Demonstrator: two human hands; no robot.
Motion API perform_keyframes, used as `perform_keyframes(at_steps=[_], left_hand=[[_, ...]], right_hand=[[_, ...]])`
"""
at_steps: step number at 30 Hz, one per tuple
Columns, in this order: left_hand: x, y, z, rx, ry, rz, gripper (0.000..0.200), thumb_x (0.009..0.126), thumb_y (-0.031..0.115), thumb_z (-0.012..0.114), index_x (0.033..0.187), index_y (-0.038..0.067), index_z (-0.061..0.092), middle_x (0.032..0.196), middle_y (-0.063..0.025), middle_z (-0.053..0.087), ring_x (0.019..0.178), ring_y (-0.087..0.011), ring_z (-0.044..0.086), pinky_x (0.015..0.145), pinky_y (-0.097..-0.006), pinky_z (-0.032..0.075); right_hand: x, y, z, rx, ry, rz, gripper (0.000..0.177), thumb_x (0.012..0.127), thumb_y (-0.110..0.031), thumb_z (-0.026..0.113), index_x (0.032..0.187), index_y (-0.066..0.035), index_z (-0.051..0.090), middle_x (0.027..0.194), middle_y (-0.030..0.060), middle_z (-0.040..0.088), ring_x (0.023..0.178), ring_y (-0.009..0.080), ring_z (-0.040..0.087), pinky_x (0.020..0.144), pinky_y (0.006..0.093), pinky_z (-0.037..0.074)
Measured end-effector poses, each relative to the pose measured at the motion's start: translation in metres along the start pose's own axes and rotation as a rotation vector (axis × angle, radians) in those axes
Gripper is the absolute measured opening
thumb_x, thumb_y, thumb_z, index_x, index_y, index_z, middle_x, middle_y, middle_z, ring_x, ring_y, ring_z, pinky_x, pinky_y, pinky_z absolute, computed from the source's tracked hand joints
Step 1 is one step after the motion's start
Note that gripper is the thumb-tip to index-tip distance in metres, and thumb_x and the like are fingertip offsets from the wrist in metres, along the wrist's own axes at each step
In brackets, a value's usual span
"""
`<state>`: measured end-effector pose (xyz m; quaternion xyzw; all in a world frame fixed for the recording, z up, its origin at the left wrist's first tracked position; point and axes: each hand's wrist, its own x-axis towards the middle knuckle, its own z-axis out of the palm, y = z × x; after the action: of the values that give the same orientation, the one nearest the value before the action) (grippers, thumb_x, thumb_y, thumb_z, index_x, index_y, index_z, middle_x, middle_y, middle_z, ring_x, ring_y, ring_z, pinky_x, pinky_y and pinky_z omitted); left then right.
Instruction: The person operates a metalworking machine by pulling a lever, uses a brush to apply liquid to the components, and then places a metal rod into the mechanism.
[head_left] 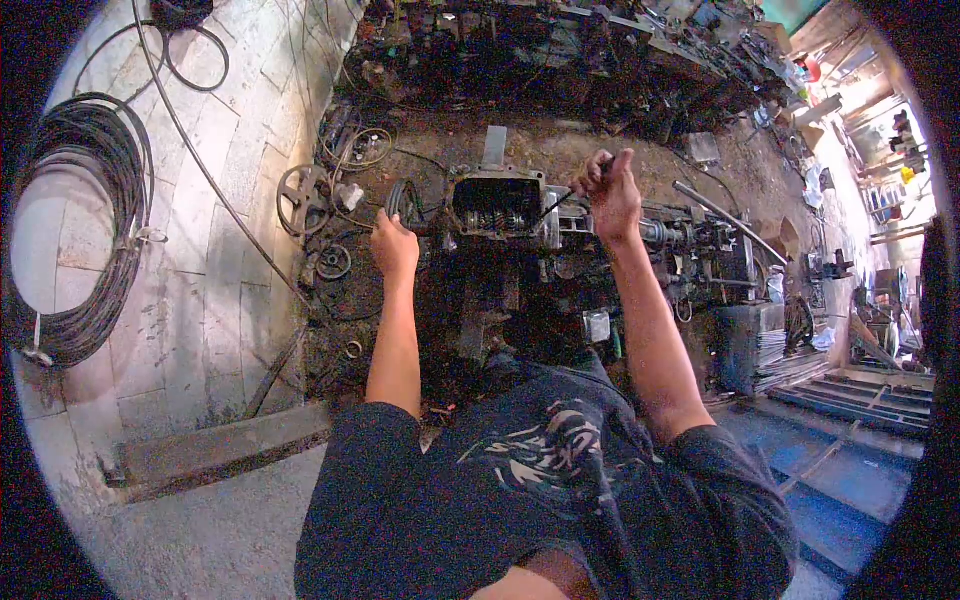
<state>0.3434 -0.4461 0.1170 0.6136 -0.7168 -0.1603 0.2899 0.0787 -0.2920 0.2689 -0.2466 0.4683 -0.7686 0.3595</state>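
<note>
Your two hands at an open-topped machine housing (497, 237), upper middle of the frame.
The fingers of your left hand (395, 245) are curled on the rim of a dark wheel (402, 200), just left of the housing; those of your right hand (614, 200) are closed around a dark rod (557, 204), which slants down and left to the housing's right edge, though whether its tip touches cannot be told. Toothed parts (500, 218) show inside the opening. Farther out, a spoked wheel (303, 200) lies left of the dark wheel, and a cable coil (95, 325) occupies the frame's far left.
</note>
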Motion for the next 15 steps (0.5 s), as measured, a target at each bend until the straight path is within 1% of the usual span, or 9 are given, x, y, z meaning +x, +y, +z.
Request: perform_keyframes(at_steps=[2, 4, 5, 6, 8, 9, 11, 14, 15], left_hand=[[0.000, 0.004, -0.003, 0.034, 0.020, 0.023, 0.029, 0.090, 0.017, 0.048, 0.108, -0.006, 0.050, 0.094, -0.0266, 0.059, 0.083, -0.0432, 0.058, 0.071, -0.0496, 0.046], [0.000, 0.017, -0.015, 0.156, -0.077, -0.004, 0.026, 0.090, 0.019, 0.048, 0.101, -0.005, 0.051, 0.088, -0.0233, 0.059, 0.080, -0.0414, 0.059, 0.068, -0.0492, 0.047], [0.001, 0.018, -0.018, 0.163, -0.075, -0.001, 0.026, 0.090, 0.019, 0.048, 0.101, -0.005, 0.051, 0.088, -0.0233, 0.059, 0.080, -0.0414, 0.059, 0.068, -0.0492, 0.047], [0.001, 0.019, -0.020, 0.195, -0.118, -0.009, 0.025, 0.090, 0.020, 0.048, 0.098, -0.004, 0.051, 0.088, -0.0223, 0.060, 0.079, -0.0407, 0.059, 0.067, -0.0486, 0.048], [0.000, 0.016, -0.021, 0.233, -0.161, -0.020, 0.025, 0.090, 0.021, 0.049, 0.095, -0.003, 0.051, 0.087, -0.0212, 0.060, 0.079, -0.0401, 0.060, 0.066, -0.0481, 0.048], [0.005, 0.012, -0.013, 0.226, -0.138, -0.007, 0.024, 0.090, 0.021, 0.049, 0.093, -0.003, 0.051, 0.086, -0.0212, 0.060, 0.078, -0.0398, 0.060, 0.065, -0.0478, 0.049], [0.015, 0.003, 0.005, 0.241, -0.131, 0.030, 0.023, 0.090, 0.020, 0.049, 0.090, -0.003, 0.052, 0.083, -0.0220, 0.060, 0.076, -0.0393, 0.061, 0.065, -0.0472, 0.049], [0.011, 0.008, -0.005, 0.286, -0.155, 0.036, 0.023, 0.088, 0.019, 0.051, 0.089, -0.004, 0.051, 0.083, -0.0233, 0.060, 0.076, -0.0395, 0.061, 0.065, -0.0468, 0.049], [0.005, -0.004, 0.003, 0.180, -0.114, 0.003, 0.023, 0.088, 0.019, 0.052, 0.089, -0.005, 0.051, 0.084, -0.0240, 0.060, 0.075, -0.0397, 0.061, 0.064, -0.0461, 0.049]], right_hand=[[0.002, -0.005, 0.006, 0.082, 0.150, 0.071, 0.051, 0.092, -0.054, 0.034, 0.066, -0.011, 0.038, 0.056, -0.0011, 0.030, 0.050, 0.0133, 0.030, 0.050, 0.0292, 0.030], [0.011, -0.002, -0.001, 0.087, 0.170, 0.074, 0.052, 0.091, -0.055, 0.033, 0.063, -0.012, 0.035, 0.053, -0.0013, 0.028, 0.048, 0.0132, 0.028, 0.047, 0.0290, 0.026], [0.015, 0.000, -0.005, 0.093, 0.195, 0.079, 0.053, 0.090, -0.056, 0.031, 0.059, -0.012, 0.033, 0.050, -0.0015, 0.026, 0.045, 0.0131, 0.026, 0.044, 0.0287, 0.023], [0.020, -0.003, -0.005, 0.098, 0.195, 0.079, 0.053, 0.090, -0.056, 0.031, 0.059, -0.012, 0.033, 0.050, -0.0015, 0.026, 0.045, 0.0131, 0.026, 0.044, 0.0287, 0.023], [0.027, -0.010, -0.005, -0.007, 0.197, 0.095, 0.053, 0.087, -0.054, 0.030, 0.054, -0.013, 0.028, 0.045, -0.0017, 0.021, 0.041, 0.0139, 0.023, 0.041, 0.0295, 0.019], [0.031, -0.010, -0.005, 0.032, 0.257, 0.110, 0.055, 0.086, -0.056, 0.030, 0.053, -0.013, 0.027, 0.044, -0.0003, 0.022, 0.039, 0.0147, 0.023, 0.041, 0.0300, 0.019], [0.035, -0.007, -0.007, 0.027, 0.274, 0.087, 0.055, 0.086, -0.057, 0.030, 0.052, -0.013, 0.026, 0.044, 0.0001, 0.023, 0.039, 0.0154, 0.023, 0.041, 0.0307, 0.019], [0.030, -0.003, -0.009, 0.054, 0.262, 0.084, 0.056, 0.085, -0.057, 0.031, 0.050, -0.013, 0.024, 0.043, 0.0010, 0.022, 0.039, 0.0176, 0.022, 0.042, 0.0330, 0.019], [0.035, 0.004, -0.016, 0.086, 0.282, 0.060, 0.056, 0.084, -0.057, 0.032, 0.050, -0.013, 0.024, 0.043, 0.0009, 0.022, 0.039, 0.0180, 0.022, 0.042, 0.0333, 0.019]])
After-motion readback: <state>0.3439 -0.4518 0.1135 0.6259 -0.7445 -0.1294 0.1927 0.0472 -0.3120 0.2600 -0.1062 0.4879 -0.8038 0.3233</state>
